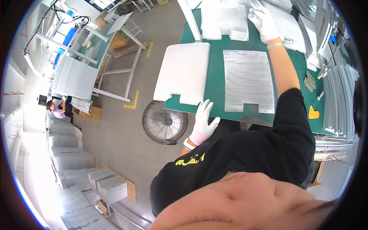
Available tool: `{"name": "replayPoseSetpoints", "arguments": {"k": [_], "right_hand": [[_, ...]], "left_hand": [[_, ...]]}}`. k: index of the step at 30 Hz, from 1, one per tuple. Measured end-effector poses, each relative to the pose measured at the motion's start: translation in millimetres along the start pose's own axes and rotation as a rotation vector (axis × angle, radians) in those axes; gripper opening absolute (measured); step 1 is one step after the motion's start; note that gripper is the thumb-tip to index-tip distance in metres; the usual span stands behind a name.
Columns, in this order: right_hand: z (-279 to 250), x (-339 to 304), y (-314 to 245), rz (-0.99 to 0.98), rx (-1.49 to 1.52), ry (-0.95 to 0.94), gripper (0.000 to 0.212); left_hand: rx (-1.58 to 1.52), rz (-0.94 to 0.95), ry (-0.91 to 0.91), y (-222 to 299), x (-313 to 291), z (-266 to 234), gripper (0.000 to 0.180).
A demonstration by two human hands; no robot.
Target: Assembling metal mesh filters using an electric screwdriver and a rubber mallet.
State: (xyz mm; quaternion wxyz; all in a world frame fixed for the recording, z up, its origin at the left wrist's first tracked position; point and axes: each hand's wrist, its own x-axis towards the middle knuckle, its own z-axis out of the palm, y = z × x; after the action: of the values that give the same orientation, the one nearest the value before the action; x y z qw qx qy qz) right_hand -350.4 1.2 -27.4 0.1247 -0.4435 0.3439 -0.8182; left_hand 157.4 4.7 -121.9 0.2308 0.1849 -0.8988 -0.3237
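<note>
My left hand (203, 123), in a white glove, is open beside the table's front edge. Its fingertips are close to the lower right corner of a stack of white sheets (182, 71) with a notch in the near edge. To the right of that stack lies a silvery mesh sheet (248, 78), also notched. My right hand (263, 25), gloved too, reaches to the far side, between two piles of mesh sheets, with its fingers stretched out. A pale blur at its fingertips cannot be made out.
A green table (217, 90) carries more mesh piles (225, 19) and a yellow piece (313, 112). Grey panels (339, 99) stand at right. A round floor fan (168, 121) is left of the table. Farther left are another bench (76, 76) and a seated person (59, 109).
</note>
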Motion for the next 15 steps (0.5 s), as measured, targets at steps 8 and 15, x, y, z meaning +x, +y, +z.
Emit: {"name": "replayPoseSetpoints", "arguments": {"k": [8, 15], "right_hand": [[37, -194, -137, 0.347, -0.041, 0.196, 0.061], [65, -305, -177, 0.442, -0.657, 0.226, 0.045]], "left_hand": [[-1.253, -0.192, 0.117, -4, 80, -19, 0.080], [-0.892, -0.372, -0.055, 51, 90, -6, 0.055]]}}
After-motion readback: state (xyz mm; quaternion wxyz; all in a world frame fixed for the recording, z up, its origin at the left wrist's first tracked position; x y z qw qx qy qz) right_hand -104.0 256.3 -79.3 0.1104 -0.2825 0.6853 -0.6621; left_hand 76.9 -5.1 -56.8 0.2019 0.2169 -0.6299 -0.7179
